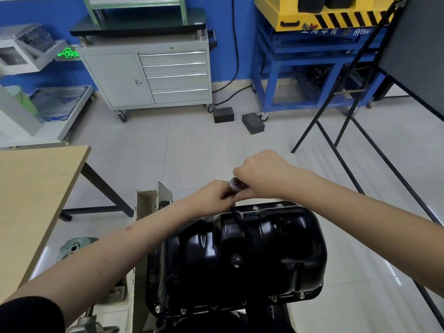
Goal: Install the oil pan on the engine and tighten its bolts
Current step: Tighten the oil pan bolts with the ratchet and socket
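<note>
A glossy black oil pan (252,255) sits on the engine on its stand, bottom up, with a drain plug (236,260) in its middle. Silver bolts show along the near flange (182,310) and the far flange (255,208). Both hands meet over the pan's far left corner. My right hand (264,175) grips the dark handle of a tool (236,185) from above. My left hand (213,195) holds the tool lower down, its fingers curled round the shaft. The tool's tip is hidden behind the hands.
A wooden table (36,193) stands at the left. The white engine stand bracket (153,200) rises left of the pan. A grey drawer cabinet (153,78), a blue frame with yellow equipment (312,68) and two dark blocks (240,118) stand on the tiled floor beyond.
</note>
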`<state>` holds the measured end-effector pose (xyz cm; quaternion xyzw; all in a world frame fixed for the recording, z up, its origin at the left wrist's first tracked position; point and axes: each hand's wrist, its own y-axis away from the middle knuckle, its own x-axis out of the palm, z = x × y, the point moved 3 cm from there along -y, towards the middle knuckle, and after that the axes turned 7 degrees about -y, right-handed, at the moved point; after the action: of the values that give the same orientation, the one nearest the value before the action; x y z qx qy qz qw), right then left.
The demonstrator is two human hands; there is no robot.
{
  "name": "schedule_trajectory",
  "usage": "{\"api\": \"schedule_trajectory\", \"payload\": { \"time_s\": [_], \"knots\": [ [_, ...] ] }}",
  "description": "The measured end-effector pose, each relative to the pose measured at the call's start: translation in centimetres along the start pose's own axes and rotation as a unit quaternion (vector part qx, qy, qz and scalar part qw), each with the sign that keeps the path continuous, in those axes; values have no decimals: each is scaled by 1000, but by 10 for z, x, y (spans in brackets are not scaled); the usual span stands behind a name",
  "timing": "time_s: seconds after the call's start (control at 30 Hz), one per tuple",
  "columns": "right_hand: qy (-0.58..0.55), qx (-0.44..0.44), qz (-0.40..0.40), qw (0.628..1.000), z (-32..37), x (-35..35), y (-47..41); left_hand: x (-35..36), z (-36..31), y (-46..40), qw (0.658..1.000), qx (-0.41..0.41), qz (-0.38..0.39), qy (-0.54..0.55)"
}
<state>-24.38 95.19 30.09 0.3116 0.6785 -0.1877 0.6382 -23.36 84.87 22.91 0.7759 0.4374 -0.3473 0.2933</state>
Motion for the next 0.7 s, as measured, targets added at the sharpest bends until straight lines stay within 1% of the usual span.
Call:
{"api": "schedule_trajectory", "payload": {
  "time_s": [0.07,0.1,0.17,0.23,0.3,0.4,0.5,0.6,0.7],
  "knots": [
    [-12,24,9,1000,-1,1,2,-1,-1,2,1000,10,-19,-15],
    [-18,19,5,1000,-1,2,3,-1,-3,3,999,22,-24,-28],
    [-13,-19,4,1000,0,3,2,1,-5,1,999,27,-10,-34],
    [-8,-50,13,999,-1,3,1,2,-3,-2,999,9,19,-32],
    [-14,-29,16,999,-4,0,0,2,-4,-3,998,7,37,-43],
    [-23,23,21,999,-6,0,1,0,-4,-3,999,-15,11,-43],
    [-34,8,4,999,-1,3,2,2,-5,-3,999,-34,4,-18],
    [-14,-31,-5,999,1,3,0,2,-5,-4,999,-38,28,11],
    [-14,2,-5,1000,0,1,0,2,-1,-2,999,-39,29,1]
  ]
}}
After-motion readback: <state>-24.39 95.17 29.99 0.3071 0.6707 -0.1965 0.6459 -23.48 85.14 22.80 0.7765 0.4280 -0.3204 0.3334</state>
